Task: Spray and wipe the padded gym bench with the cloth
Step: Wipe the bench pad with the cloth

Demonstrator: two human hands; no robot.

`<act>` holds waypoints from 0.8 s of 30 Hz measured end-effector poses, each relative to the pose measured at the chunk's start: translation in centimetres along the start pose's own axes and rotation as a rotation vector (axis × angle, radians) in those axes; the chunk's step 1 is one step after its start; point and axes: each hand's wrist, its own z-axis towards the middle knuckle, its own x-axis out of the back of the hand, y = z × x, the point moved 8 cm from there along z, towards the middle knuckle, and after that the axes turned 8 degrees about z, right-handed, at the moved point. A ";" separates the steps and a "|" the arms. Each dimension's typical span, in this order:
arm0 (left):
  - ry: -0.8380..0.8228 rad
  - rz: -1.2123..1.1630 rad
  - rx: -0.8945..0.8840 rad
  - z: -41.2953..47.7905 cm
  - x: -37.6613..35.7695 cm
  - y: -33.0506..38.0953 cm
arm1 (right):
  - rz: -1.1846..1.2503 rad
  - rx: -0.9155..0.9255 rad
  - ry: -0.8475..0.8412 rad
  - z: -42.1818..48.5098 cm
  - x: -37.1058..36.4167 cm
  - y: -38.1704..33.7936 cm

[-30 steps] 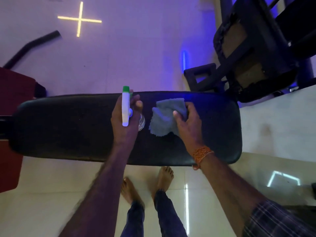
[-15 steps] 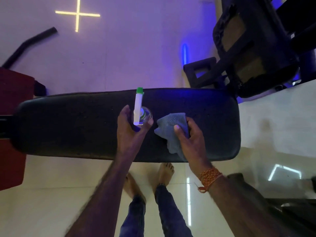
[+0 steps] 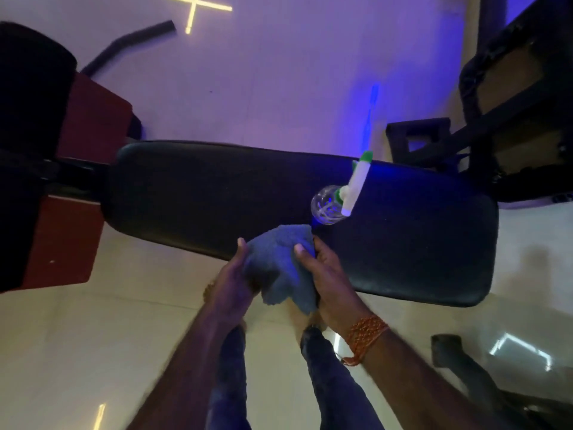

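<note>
Cloth (image 3: 279,262) blue, fuzzy, bunched at bench (image 3: 201,193) edge

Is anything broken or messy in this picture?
Nothing is spilled. The spray bottle stands upright on the bench, and the left hand and right hand hold the cloth at its near edge. One odd bit: the seat at top right looks worn, its black cover ragged with brown showing.

Both hands hold the blue cloth (image 3: 280,265) at the bench (image 3: 217,193) near edge: left hand (image 3: 231,280) and right hand (image 3: 331,280) grip it from either side. Spray bottle (image 3: 339,200) stands on bench, just beyond cloth.
</note>
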 end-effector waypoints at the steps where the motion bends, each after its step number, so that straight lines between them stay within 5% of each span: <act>1: 0.042 0.048 -0.056 -0.2 1.7 1.1 | -0.012 0.004 0.034 0.8 -0.8 0.3; 5: 0.244 0.386 -0.324 -1.3 8.2 6.8 | -0.137 0.087 0.088 4.1 -5.5 0.8; 8: 0.465 0.670 -0.511 -2.5 12.0 11.1 | -0.536 0.256 0.024 6.5 -10.3 0.0; 14: 0.742 0.904 -0.581 -1.4 19.0 16.2 | -0.846 0.402 0.045 11.8 -18.9 -0.1; 20: 0.897 0.905 -0.591 1.9 24.3 20.7 | -0.923 0.482 -0.004 18.1 -25.1 0.1; 24: 0.753 1.402 -0.659 6.7 22.3 20.9 | -1.346 0.546 -0.092 21.6 -25.5 1.6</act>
